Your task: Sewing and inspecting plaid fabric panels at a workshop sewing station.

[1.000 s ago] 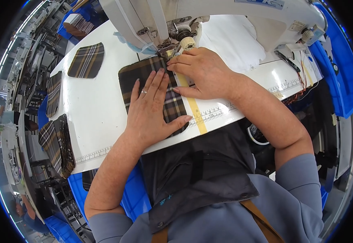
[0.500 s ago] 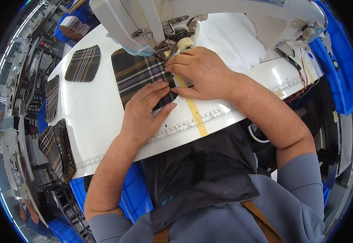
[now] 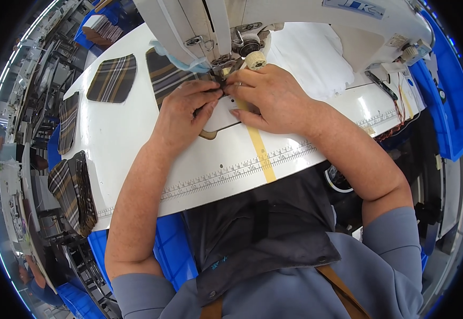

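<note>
A plaid fabric piece in dark brown, grey and white lies partly under the head of a white sewing machine. My left hand is bent over its near right part, fingers closed on the cloth edge beside the presser foot. From the right, my right hand meets it there, its fingers pressed together at the cloth edge and its thumb apart on the machine bed. The fingertips nearly touch, and they hide the stitching spot.
Further left lie more plaid pieces, with a stack of them at the table's left edge. White cloth sits behind my right hand. A ruler strip and yellow tape mark the white table. Blue bins stand around it.
The plaid piece has moved away from me, further under the machine head, baring the bed's curved near edge. My left hand has moved up with it, its fingers now more bent.
</note>
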### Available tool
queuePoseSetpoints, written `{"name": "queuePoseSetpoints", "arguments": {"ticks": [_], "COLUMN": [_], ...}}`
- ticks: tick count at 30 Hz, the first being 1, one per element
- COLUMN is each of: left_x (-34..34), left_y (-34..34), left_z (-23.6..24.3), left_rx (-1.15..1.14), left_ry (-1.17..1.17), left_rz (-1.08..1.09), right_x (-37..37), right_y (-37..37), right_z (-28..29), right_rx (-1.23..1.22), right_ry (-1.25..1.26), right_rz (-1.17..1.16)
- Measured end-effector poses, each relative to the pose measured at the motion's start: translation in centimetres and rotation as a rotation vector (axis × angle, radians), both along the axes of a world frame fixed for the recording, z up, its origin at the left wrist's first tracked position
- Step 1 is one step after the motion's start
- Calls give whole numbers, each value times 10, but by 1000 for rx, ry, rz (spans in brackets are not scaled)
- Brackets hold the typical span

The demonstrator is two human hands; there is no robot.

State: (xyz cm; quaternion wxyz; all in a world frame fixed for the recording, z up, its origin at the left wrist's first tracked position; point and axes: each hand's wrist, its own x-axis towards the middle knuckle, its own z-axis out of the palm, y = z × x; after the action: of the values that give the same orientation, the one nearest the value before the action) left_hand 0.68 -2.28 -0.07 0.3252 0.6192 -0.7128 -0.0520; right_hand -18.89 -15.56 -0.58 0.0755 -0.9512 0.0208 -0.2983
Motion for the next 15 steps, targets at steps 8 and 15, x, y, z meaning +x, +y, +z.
{"name": "queuePoseSetpoints", "arguments": {"ticks": [8,15], "left_x": [2,-7], "left_y": [-11,-8], "left_z": [1,2], "left_rx": [-70,-10], "left_ry": [-114,-114], "left_rz": [10,88], "right_x": [-2,-2], "right_y": [3,1], "right_z": [1,2], "right_rx": [-29,-23], "right_ry": [70,55], "right_rz": [-71,-53]}}
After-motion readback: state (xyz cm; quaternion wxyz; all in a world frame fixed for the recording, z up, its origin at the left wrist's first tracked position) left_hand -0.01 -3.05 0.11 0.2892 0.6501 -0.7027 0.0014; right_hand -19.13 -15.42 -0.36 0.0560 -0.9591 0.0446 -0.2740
